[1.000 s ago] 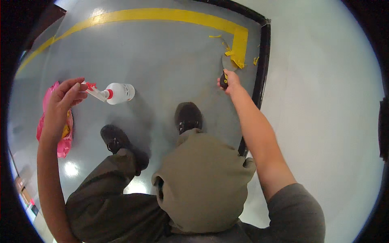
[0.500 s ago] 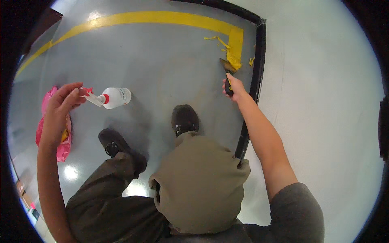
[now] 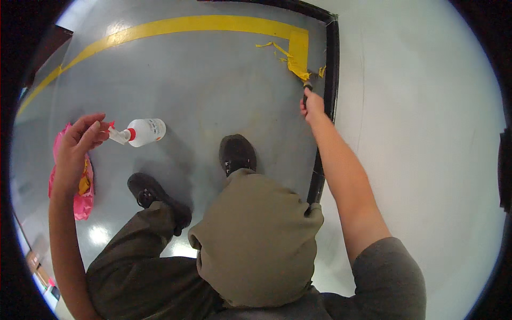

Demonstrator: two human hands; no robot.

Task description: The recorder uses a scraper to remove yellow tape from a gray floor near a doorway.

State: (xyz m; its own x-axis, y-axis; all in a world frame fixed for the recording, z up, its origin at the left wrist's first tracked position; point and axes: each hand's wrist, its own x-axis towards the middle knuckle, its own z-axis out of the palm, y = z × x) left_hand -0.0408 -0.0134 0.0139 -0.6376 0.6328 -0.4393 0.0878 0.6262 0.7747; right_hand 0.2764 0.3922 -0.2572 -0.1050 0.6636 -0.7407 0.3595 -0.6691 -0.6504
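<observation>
My left hand (image 3: 85,136) has its fingers closed on the red-and-white trigger head of a white spray bottle (image 3: 146,131), at the left of the view. My right hand (image 3: 312,105) grips the dark handle of a scraper (image 3: 312,76); its blade is at the frayed lower end of the short leg of yellow floor tape (image 3: 298,50), partly hidden by the crumpled tape. Loose torn yellow scraps (image 3: 265,45) lie beside it on the grey floor (image 3: 186,74).
A black border strip (image 3: 332,53) runs beside the tape, with a pale white surface (image 3: 410,133) to its right. A pink plastic bag (image 3: 82,205) with yellow contents lies behind my left hand. My dark shoes (image 3: 237,152) stand below the bottle and tape.
The view has shifted a little. My right hand has turned the scraper and moved its blade along the tape's torn end. My left hand still holds the bottle.
</observation>
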